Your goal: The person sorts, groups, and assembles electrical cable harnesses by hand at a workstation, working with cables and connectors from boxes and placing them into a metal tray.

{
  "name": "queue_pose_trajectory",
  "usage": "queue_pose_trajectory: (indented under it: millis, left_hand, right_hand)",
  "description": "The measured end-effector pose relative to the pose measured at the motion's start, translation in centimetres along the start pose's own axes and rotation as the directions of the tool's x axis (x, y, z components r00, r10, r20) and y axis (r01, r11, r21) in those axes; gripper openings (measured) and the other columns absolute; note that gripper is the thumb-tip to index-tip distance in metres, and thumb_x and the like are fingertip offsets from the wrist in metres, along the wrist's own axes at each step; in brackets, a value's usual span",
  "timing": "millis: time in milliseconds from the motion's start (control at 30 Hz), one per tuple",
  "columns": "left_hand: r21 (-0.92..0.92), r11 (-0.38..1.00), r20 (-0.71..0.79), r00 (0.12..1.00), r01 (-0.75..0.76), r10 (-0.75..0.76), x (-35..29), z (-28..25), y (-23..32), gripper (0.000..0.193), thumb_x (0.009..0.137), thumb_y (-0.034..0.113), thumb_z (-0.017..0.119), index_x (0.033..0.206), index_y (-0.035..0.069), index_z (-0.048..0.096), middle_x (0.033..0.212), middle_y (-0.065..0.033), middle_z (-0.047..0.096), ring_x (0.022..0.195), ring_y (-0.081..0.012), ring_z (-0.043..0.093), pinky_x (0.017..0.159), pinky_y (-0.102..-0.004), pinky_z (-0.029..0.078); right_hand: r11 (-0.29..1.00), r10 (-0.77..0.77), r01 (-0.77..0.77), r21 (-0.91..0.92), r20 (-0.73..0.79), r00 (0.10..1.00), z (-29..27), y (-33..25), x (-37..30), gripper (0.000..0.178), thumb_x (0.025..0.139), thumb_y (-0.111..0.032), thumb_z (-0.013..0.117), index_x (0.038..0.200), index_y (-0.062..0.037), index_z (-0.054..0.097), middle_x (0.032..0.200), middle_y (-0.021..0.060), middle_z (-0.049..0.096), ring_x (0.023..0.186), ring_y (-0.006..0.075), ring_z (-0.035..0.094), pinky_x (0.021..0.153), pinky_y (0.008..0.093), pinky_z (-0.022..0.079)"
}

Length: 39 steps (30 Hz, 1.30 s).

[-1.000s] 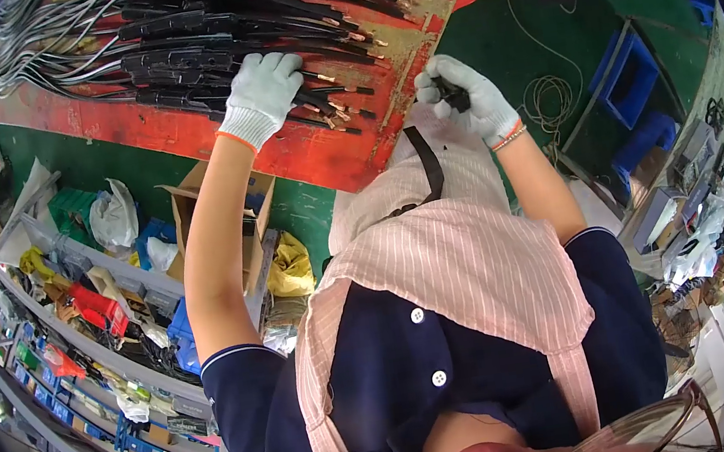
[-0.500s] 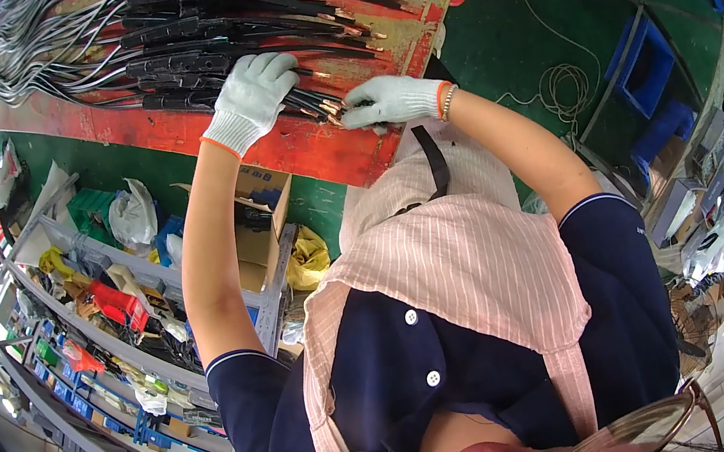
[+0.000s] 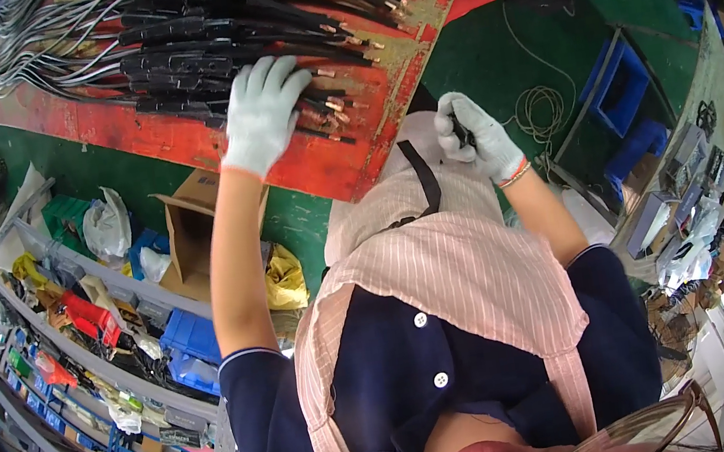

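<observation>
My left hand (image 3: 265, 117), in a white knitted glove, curls over a bundle of black cables (image 3: 314, 114) near the front edge of the red worktable. Their bare copper ends (image 3: 338, 105) stick out to the right of the fingers; the palm hides the rest. My right hand (image 3: 477, 138), gloved too, is closed off the table's right side, in front of the apron. A small black item (image 3: 461, 132) shows between its fingers, too covered to name. Beyond my left hand lie more black cables with black plastic housings (image 3: 181, 59).
The red worktable (image 3: 131, 129) has a worn top; grey wires (image 3: 47, 62) spread over its far left. A shelf rack with bags and bins stands at left, beside an open cardboard box (image 3: 188, 237). On the green floor at right are a coiled cord (image 3: 540, 111) and blue crates (image 3: 618, 88).
My right hand has left the copper cable ends and drawn back to the right and nearer me, now closed. My left hand stays over the cables, which have fanned out a little.
</observation>
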<state>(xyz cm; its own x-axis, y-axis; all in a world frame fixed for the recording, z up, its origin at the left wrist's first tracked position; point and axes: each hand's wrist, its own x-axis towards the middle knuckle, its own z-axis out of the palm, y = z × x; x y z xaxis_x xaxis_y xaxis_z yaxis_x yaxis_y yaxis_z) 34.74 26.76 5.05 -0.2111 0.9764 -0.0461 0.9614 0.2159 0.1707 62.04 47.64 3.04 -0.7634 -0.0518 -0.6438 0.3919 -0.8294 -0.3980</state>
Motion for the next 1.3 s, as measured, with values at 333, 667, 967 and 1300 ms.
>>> queue_pose_trajectory:
  millis: [333,667,967,1300]
  left_hand:
    - [0.050,0.996,0.032,0.996,0.077,-0.079,-7.6,6.8,2.0,0.024,0.076,0.024,0.065,0.098,0.015,0.061,0.093,-0.0036,0.060,0.091,-0.0249,0.058,0.075,-0.0411,0.045]
    - [-0.176,0.984,-0.103,0.995,-0.018,-0.001,-7.1,4.8,0.8,0.030,0.074,0.015,0.071,0.100,0.011,0.057,0.097,-0.0060,0.066,0.095,-0.0271,0.062,0.077,-0.0410,0.048]
    - [-0.350,0.937,-0.209,0.976,-0.018,-0.059,-8.3,6.8,0.6,0.024,0.077,0.015,0.069,0.099,0.011,0.059,0.094,-0.0104,0.064,0.090,-0.0326,0.062,0.076,-0.0442,0.051]
    - [-0.373,0.914,-0.029,0.982,0.163,-0.187,-6.2,7.4,1.8,0.026,0.080,0.021,0.070,0.102,0.009,0.064,0.106,-0.0127,0.068,0.102,-0.0341,0.062,0.088,-0.0441,0.050]
  right_hand:
    - [0.997,-0.060,0.057,0.044,0.068,0.996,6.8,-0.5,3.5,0.020,0.097,-0.022,0.058,0.108,-0.0066,0.064,0.075,-0.0003,0.059,0.059,0.0052,0.051,0.048,0.0184,0.035]
    - [0.161,-0.079,0.168,-0.973,0.157,0.984,9.8,2.0,8.4,0.059,0.085,-0.062,0.061,0.109,-0.0078,0.069,0.109,0.0149,0.069,0.102,0.0349,0.063,0.089,0.0427,0.049]
    - [0.533,0.109,-0.024,-0.846,0.041,0.993,9.9,3.2,7.5,0.043,0.091,-0.049,0.061,0.100,-0.0072,0.066,0.072,0.0014,0.062,0.061,0.0107,0.058,0.053,0.0285,0.045]
    - [0.963,-0.188,0.119,-0.242,-0.283,0.941,-3.2,-1.6,-4.1,0.024,0.097,-0.032,0.053,0.093,-0.0091,0.060,0.079,-0.0005,0.058,0.067,0.0086,0.053,0.055,0.0223,0.043]
